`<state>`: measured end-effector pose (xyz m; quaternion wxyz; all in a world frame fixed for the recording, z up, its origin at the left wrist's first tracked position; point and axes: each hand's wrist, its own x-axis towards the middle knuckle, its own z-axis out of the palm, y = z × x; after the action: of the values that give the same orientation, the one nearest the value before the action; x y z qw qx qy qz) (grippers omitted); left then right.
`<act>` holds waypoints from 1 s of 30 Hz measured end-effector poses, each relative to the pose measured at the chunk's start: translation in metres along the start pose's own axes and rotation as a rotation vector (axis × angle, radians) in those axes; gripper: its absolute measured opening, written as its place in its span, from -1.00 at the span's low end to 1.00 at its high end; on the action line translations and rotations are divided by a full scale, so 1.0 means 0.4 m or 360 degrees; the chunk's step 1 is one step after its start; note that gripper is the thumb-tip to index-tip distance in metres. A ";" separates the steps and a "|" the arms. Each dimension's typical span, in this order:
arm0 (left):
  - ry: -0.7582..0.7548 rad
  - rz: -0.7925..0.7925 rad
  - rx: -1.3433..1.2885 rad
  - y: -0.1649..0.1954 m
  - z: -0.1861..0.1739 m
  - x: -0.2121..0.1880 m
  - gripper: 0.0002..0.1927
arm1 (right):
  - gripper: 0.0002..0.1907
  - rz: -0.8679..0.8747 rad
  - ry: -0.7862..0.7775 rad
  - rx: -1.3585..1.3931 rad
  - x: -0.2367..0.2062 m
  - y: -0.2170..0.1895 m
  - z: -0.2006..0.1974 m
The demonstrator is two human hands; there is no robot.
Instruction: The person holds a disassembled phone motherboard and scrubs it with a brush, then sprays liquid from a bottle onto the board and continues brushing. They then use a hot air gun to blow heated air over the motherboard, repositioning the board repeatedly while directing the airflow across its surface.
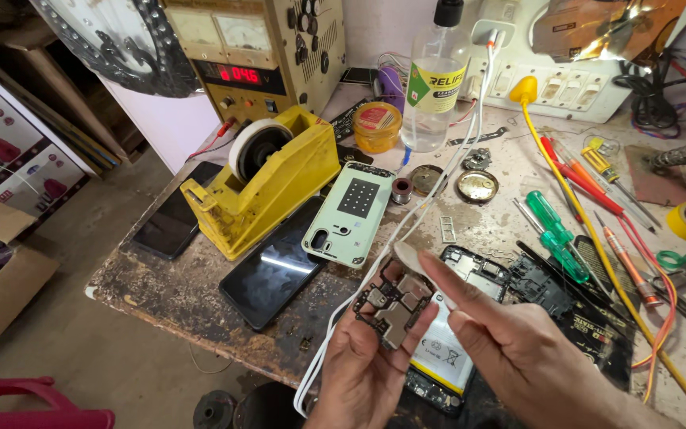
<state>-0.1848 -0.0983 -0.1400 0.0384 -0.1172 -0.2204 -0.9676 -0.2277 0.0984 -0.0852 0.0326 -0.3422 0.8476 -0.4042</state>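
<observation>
A: Start with the big things. What's on the bench?

B: A yellow tape dispenser at the left, two dark phones flat beside it, a pale green back cover face down, and an opened phone with its battery showing, just under the hands. A green screwdriver lies to the right.

A: And the hands?

B: The left hand has its fingers curled round a circuit board, held up off the bench, above the opened phone's near edge. The right hand grips nothing: forefinger stretched out, its tip just at the board's top edge, the other fingers loosely bent.

A: How would that board handle?

B: Light and thin, I'd judge, and stiff, but it would crack sooner than flex. The metal shields give some grip; the bare parts look fragile.

A: So where to hold it?

B: By the edges or across the shields, as the left hand seems to do, keeping fingertips off the small connectors.
</observation>
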 end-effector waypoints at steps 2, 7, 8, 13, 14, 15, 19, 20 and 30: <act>-0.0125 0.0030 0.0010 0.000 -0.002 0.000 -0.04 | -0.30 -0.0020 0.0023 -0.0026 -0.006 0.013 0.010; -0.0141 0.0026 0.0114 -0.002 0.002 0.007 0.05 | -0.28 0.0232 -0.0010 -0.0315 -0.002 -0.008 0.018; -0.0192 0.0079 0.0154 -0.001 0.004 0.010 0.06 | -0.30 0.0200 -0.0039 -0.0235 0.002 -0.020 0.018; -0.0093 0.0015 0.0135 -0.004 0.024 0.000 0.13 | -0.30 0.0502 -0.0092 -0.0219 0.015 -0.083 0.013; -0.0166 0.0035 0.0105 -0.002 0.027 0.000 0.12 | -0.31 0.0284 -0.0067 -0.0147 0.014 -0.089 0.013; -0.0247 0.0061 0.0087 0.003 0.029 0.003 0.12 | -0.31 0.0052 -0.0037 -0.0072 0.014 -0.090 0.012; -0.0221 0.0035 0.0131 0.012 0.043 0.002 0.15 | -0.29 0.0315 -0.0167 -0.0137 -0.005 -0.066 0.020; -0.0262 0.0070 0.0141 0.014 0.046 0.002 0.14 | -0.29 0.0370 -0.0194 -0.0125 -0.009 -0.052 0.016; -0.0082 -0.0041 0.0040 0.029 0.057 0.009 0.22 | -0.27 0.0100 -0.0316 -0.0153 -0.028 -0.031 0.029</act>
<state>-0.1819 -0.0989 -0.1145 0.0218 -0.1386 -0.2350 -0.9618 -0.2085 0.0921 -0.0867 0.1125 -0.3550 0.8690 -0.3260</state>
